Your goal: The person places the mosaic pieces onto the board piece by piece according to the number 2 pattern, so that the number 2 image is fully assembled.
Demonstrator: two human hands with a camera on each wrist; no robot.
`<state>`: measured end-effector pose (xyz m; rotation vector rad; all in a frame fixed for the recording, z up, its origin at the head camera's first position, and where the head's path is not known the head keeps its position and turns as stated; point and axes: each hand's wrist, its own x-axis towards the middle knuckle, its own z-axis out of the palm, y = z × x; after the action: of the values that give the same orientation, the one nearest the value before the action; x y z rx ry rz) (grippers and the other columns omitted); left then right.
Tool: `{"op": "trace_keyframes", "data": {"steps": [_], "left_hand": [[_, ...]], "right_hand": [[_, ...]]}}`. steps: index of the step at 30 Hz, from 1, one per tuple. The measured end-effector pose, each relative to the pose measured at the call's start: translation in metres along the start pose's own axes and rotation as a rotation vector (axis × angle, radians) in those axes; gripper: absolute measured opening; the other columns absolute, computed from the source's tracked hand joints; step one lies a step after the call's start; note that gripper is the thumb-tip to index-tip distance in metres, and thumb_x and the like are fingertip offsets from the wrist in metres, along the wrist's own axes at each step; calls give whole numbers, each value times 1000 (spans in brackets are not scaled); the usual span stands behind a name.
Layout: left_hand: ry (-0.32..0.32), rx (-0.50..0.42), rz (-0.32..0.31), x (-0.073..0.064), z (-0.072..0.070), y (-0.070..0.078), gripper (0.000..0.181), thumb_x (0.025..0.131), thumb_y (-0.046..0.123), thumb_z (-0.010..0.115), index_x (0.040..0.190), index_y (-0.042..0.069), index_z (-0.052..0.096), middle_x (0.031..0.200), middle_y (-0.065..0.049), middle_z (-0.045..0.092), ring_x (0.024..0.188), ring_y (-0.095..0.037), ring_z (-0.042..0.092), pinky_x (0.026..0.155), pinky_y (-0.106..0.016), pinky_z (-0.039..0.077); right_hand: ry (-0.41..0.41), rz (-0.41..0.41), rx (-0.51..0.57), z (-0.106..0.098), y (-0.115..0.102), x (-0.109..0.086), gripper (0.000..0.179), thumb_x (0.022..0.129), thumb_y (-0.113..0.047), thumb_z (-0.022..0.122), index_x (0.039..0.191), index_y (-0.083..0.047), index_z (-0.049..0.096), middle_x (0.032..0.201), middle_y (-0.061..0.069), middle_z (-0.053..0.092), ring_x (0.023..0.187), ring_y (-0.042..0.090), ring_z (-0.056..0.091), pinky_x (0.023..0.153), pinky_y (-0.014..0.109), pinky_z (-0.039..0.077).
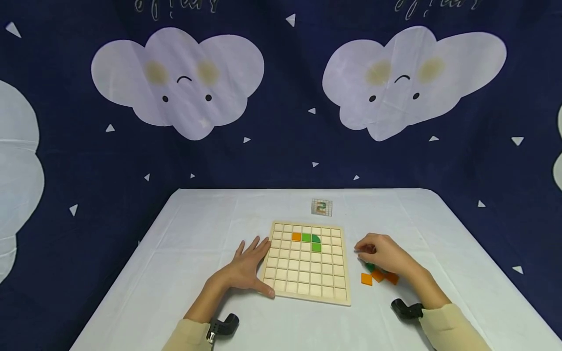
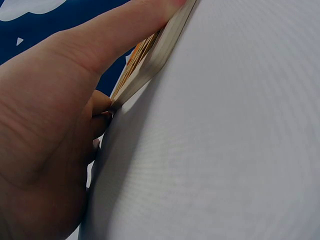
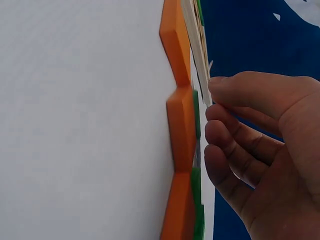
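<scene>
My left hand [image 1: 243,268] spreads at the near left corner of a wooden grid board [image 1: 303,301], thumb along its front edge, fingers at its left side. In the left wrist view the thumb lies across the board's edge [image 2: 160,55]. An orange square tile [image 1: 296,237], a light green tile [image 1: 306,237], a dark green rounded tile [image 1: 315,238] and another light green tile [image 1: 316,247] sit in its upper cells. My right hand [image 1: 386,253] hovers right of the board above loose tiles, fingers curled, thumb near the index fingertip. I cannot tell whether a tile is between them.
Loose orange tiles [image 1: 366,279] lie right of the board, with a dark green tile [image 1: 370,266] partly under the right hand. Behind the board lies a small pattern card [image 1: 322,207]. A white cloth [image 1: 210,219] covers the table; a dark blue cloud-print curtain [image 1: 290,161] hangs behind it.
</scene>
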<state>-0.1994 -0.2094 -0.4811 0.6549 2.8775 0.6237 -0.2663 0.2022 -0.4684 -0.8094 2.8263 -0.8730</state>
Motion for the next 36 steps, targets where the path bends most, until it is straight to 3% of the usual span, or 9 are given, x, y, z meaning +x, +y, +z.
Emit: {"op": "trace_keyframes", "data": {"steps": [16, 36], "left_hand": [[-12, 13, -13, 0, 0, 0, 141, 46, 82, 73, 154, 8, 19, 160, -3, 13, 146, -25, 1, 112, -53, -7], [-15, 22, -15, 0, -1, 0, 142, 46, 82, 73, 154, 7, 19, 160, -5, 13, 146, -25, 1, 113, -53, -7]], "right_hand": [[18, 21, 26, -11, 11, -19, 17, 85, -9, 73, 101, -12, 72, 85, -8, 60, 73, 12, 54, 63, 26, 49], [-72, -9, 15, -12, 13, -27, 27, 82, -4, 72, 106, -16, 73, 96, -8, 62, 78, 11, 53, 66, 25, 47]]}}
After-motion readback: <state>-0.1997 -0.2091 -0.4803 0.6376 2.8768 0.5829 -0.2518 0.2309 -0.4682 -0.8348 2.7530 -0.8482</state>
